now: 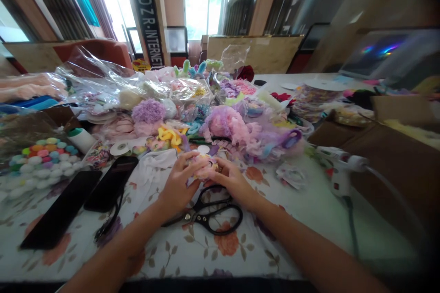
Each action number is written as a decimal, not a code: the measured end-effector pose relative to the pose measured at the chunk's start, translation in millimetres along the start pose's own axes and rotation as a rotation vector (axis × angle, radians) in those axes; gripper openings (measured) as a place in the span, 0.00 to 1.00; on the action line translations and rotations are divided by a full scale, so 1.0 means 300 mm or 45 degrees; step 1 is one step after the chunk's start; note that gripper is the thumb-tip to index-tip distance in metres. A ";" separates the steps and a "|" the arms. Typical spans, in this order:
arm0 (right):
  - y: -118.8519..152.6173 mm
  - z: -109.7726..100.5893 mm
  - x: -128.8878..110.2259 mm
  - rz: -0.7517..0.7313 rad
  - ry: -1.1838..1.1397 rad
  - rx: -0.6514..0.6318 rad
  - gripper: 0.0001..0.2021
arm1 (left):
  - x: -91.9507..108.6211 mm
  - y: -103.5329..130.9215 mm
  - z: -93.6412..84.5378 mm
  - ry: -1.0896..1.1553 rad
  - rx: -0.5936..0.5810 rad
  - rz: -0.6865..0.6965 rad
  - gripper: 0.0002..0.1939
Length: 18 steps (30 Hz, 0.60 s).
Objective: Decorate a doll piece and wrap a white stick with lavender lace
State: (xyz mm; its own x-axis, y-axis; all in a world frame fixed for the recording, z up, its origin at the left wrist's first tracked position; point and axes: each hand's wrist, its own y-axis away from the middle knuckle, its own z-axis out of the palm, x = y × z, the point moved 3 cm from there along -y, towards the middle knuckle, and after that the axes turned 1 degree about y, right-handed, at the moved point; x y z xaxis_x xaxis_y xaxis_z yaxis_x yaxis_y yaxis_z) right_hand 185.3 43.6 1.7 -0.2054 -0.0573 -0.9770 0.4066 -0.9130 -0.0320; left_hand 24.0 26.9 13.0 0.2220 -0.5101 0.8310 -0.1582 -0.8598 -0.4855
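Trinket (205, 166), one, partly hidden, sits pinched between two hands' curled fingers (188, 173), beyond one pair of scissors (220, 219).

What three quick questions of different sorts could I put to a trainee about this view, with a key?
1. Which tool lies on the flowered cloth, closest to the hands?
a) a hammer
b) black-handled scissors
c) a paintbrush

2. True or false: the left hand and the right hand both have their fingers on the small pink-and-yellow item.

3. Fill in the blank: the white corded tool lies on the person's own ____ side.

Key: 1. b; 2. true; 3. right
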 end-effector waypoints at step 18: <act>0.004 0.010 0.021 0.289 -0.597 -0.110 0.14 | -0.039 -0.009 0.020 0.900 -0.038 -0.512 0.29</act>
State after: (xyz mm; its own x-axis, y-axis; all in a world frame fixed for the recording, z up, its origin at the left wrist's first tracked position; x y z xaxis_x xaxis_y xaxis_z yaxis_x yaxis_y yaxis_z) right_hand 181.9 41.0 -3.8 -0.4716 -0.4422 -0.7629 0.5551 -0.8211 0.1329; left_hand 27.5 34.8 3.0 -0.3910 -0.0184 0.9202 -0.2238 -0.9679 -0.1144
